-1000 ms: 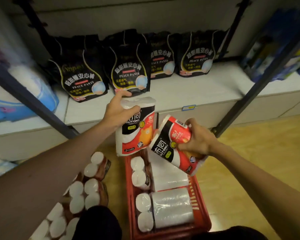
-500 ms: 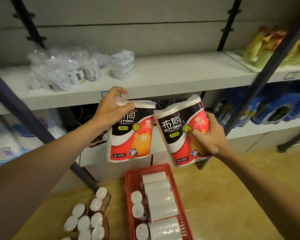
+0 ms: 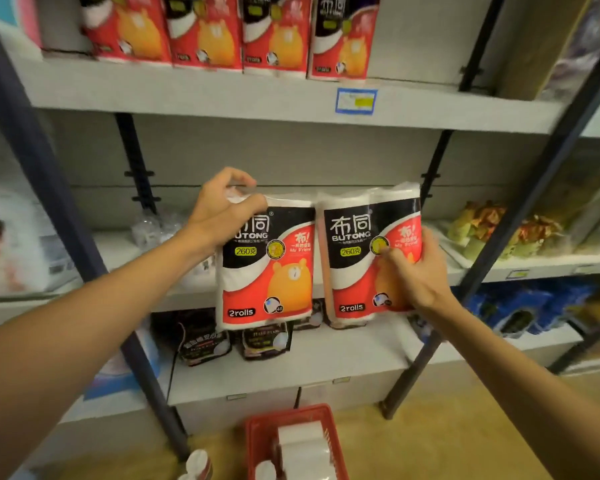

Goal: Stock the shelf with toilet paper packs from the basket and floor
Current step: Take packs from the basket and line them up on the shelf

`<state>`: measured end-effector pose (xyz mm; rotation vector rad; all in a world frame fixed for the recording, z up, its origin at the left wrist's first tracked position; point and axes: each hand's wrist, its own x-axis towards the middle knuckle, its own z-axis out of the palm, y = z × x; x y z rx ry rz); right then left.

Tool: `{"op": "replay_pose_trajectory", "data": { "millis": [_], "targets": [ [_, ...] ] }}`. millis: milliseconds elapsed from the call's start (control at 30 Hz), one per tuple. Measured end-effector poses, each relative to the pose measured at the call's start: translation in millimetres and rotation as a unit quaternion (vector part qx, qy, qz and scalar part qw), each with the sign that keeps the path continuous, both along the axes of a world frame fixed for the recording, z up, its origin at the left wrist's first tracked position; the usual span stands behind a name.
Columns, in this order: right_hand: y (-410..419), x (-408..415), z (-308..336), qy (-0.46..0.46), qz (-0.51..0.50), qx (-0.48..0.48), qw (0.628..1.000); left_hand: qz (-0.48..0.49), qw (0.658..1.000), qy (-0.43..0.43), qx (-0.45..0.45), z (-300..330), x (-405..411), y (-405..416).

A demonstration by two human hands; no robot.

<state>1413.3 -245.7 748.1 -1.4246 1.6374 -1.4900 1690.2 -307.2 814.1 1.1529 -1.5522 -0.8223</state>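
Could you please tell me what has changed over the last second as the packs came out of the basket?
Both packs were lifted from just above the red basket to chest height and the right pack turned upright beside the left pack. The view rose, revealing matching packs on the top shelf. Unchanged: the left hand grips its pack's top corner and the right hand its pack's side.
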Motion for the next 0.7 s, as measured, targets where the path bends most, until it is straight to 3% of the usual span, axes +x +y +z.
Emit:
{"op": "replay_pose_trajectory", "data": {
  "millis": [200,333,700],
  "targets": [
    [6.7,21.4,72.3,-0.013,-0.030,-0.062,0.998,0.003,0.998,-0.013,-0.060,76.6,23.9,9.1],
    [12.5,27.7,99.0,-0.040,-0.044,-0.073,0.996,-0.015,0.999,0.008,-0.047,105.6,29.5,17.8],
    [2.2,-7.0,109.4,-0.012,-0.065,-0.090,0.994,-0.038,0.998,0.029,-0.036,90.9,-9.5,0.4]
  ]
}}
